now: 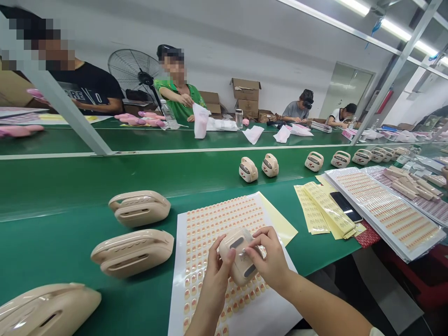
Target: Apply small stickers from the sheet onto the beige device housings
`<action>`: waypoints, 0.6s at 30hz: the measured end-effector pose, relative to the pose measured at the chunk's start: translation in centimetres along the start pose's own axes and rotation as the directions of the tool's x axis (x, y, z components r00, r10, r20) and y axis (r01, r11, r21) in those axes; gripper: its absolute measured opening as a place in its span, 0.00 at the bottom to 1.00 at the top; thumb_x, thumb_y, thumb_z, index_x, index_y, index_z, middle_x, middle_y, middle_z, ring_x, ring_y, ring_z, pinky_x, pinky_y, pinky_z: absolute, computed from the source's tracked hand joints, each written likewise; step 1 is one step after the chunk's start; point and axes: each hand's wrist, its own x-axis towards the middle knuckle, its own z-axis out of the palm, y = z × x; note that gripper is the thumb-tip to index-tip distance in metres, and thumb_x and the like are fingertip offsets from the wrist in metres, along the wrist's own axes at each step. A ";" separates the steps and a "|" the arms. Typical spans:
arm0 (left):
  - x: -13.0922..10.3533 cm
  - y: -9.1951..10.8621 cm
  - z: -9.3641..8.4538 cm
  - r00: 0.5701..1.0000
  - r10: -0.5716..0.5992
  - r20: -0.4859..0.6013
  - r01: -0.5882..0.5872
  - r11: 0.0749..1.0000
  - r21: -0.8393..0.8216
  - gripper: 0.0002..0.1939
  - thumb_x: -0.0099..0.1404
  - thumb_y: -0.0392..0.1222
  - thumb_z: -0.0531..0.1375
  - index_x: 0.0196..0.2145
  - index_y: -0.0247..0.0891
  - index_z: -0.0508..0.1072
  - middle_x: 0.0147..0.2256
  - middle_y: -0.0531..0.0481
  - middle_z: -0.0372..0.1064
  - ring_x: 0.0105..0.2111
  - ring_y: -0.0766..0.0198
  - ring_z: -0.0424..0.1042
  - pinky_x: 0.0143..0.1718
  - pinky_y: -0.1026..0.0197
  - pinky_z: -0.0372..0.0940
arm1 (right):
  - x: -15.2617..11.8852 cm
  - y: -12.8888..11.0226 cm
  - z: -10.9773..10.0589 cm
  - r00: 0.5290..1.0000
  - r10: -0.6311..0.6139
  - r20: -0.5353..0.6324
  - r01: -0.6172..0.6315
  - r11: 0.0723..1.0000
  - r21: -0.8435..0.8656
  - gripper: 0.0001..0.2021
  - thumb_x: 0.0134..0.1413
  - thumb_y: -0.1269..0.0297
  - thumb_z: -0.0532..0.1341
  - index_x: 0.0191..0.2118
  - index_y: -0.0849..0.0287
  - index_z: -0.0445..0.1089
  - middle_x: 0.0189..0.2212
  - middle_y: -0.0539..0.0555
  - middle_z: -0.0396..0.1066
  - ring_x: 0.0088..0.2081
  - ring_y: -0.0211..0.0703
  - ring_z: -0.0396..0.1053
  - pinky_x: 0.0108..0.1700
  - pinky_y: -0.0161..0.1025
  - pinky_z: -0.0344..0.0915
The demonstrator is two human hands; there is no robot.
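Note:
A cream plastic device [238, 275] with rounded corners and two dark slots is held tilted over a sticker sheet. My left hand [219, 268] is closed around its left side, thumb on the near face. At the middle of that face, my right hand [268, 259] has thumb and index finger pinched together, touching the surface; whatever is between those fingertips is too small to make out. Beneath both hands lies the white sheet [199, 233] with rows of small orange-and-white stickers. A pale yellow sheet [280, 221] sticks out from under it.
Larger cream casings [136, 252] stand at left. Several small cream devices [248, 169] line the green belt [196, 168]. Yellow sticker strips [315, 210], a phone [346, 206] and stacked sticker sheets [385, 205] lie at right. Co-workers [180, 93] sit across, behind a metal frame post [77, 112].

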 end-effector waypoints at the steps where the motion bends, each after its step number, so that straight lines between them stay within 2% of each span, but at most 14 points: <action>1: 0.0 0.0 0.0 1.000 0.001 -0.004 -0.001 1.000 0.002 0.32 0.48 0.63 0.60 0.48 0.49 0.64 0.37 0.52 0.65 0.35 0.59 0.66 0.33 0.59 0.63 | 0.0 0.0 0.0 1.000 0.006 0.006 -0.006 1.000 0.006 0.04 0.48 0.72 0.58 0.26 0.57 0.65 0.32 0.54 0.60 0.39 0.44 0.63 0.41 0.43 0.65; 9: -0.1 -0.1 0.0 1.000 0.005 -0.003 -0.005 1.000 -0.008 0.32 0.48 0.63 0.60 0.49 0.49 0.64 0.37 0.51 0.66 0.37 0.58 0.67 0.36 0.57 0.64 | -0.2 -0.1 -0.1 0.999 0.028 0.045 -0.029 1.000 0.012 0.03 0.49 0.71 0.57 0.27 0.57 0.65 0.32 0.54 0.60 0.38 0.44 0.63 0.40 0.43 0.65; 14: -0.1 -0.1 0.1 1.000 0.015 0.002 -0.015 1.000 0.004 0.33 0.48 0.63 0.60 0.49 0.48 0.63 0.38 0.51 0.67 0.38 0.57 0.67 0.36 0.57 0.64 | -0.4 0.1 -0.2 0.996 -0.050 0.070 0.057 0.994 -0.095 0.04 0.50 0.73 0.56 0.29 0.56 0.65 0.32 0.54 0.61 0.37 0.44 0.63 0.40 0.43 0.65; 18: -0.2 -0.1 0.2 0.999 0.032 0.001 -0.032 0.999 -0.003 0.32 0.48 0.63 0.60 0.48 0.47 0.63 0.42 0.49 0.67 0.40 0.56 0.68 0.38 0.57 0.64 | -0.4 0.0 -0.6 0.981 -0.173 0.089 0.188 0.961 -0.205 0.04 0.51 0.72 0.56 0.30 0.56 0.65 0.34 0.56 0.63 0.38 0.46 0.63 0.41 0.45 0.65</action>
